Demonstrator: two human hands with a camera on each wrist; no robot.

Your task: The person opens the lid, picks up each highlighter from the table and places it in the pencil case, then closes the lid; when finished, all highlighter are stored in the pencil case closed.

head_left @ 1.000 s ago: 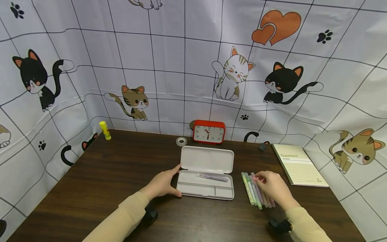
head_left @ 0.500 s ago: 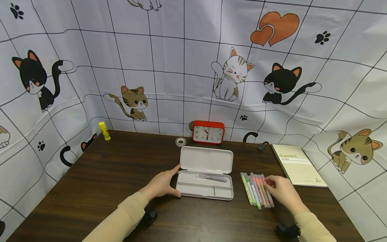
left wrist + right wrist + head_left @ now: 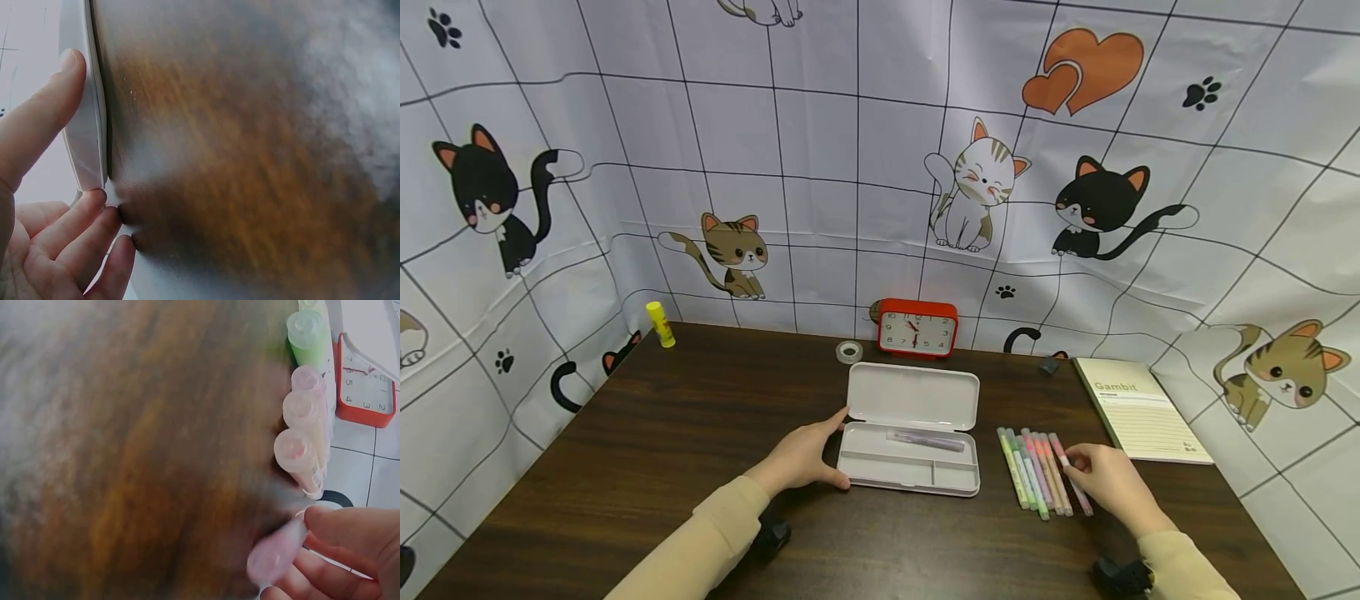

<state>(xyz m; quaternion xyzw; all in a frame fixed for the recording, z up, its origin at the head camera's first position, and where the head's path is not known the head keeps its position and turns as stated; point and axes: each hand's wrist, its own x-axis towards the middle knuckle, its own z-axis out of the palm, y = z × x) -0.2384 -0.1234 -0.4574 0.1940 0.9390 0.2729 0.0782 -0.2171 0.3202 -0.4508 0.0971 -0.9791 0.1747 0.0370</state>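
My left hand [image 3: 805,454] grips the left end of an open white pencil case [image 3: 951,477], thumb at its front side and fingers at the end. A lilac-looking pen [image 3: 928,440] lies in the case's back compartment. To the right of the case, my right hand [image 3: 1108,477] pinches a pink marker pen [image 3: 275,555] between thumb and fingers. This pen lies slanted, a little apart from the row. Several more marker pens [image 3: 1033,475], from yellow and green to lilac and peach, lie side by side just left of it.
A notepad [image 3: 1146,417] lies at the right rear. Behind the case stand a red clock [image 3: 917,327] and a roll of tape [image 3: 849,352]. A yellow glue stick [image 3: 660,323] stands at the far left corner. A small dark object [image 3: 1050,364] sits near the back edge.
My right hand has moved right from over the row of pens and now pinches the rightmost pink pen, which has shifted away from the others. The left hand has stayed on the case.
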